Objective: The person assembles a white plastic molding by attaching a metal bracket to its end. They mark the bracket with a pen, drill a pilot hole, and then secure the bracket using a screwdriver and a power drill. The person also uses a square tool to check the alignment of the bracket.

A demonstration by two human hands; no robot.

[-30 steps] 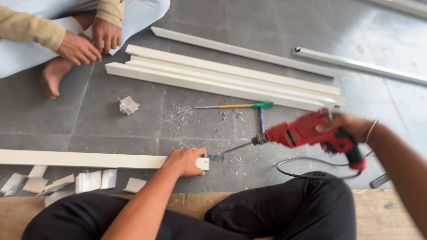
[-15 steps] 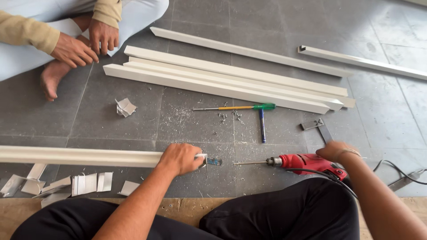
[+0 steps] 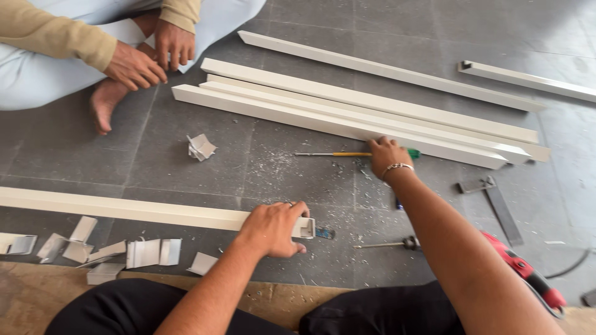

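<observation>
The left hand clamped the end of a white profile, metal shavings already scattered at twelve o'clock. The right hand lay loosely curled on a screwdriver, not yet lifted; the red drill rested at four o'clock.

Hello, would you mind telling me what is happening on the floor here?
A person sits on the grey floor among white channel lengths. Their left hand grips the end of one white channel; their right hand reaches onto a green-handled screwdriver. A red drill lies beside their right arm. Another person sits opposite.
</observation>
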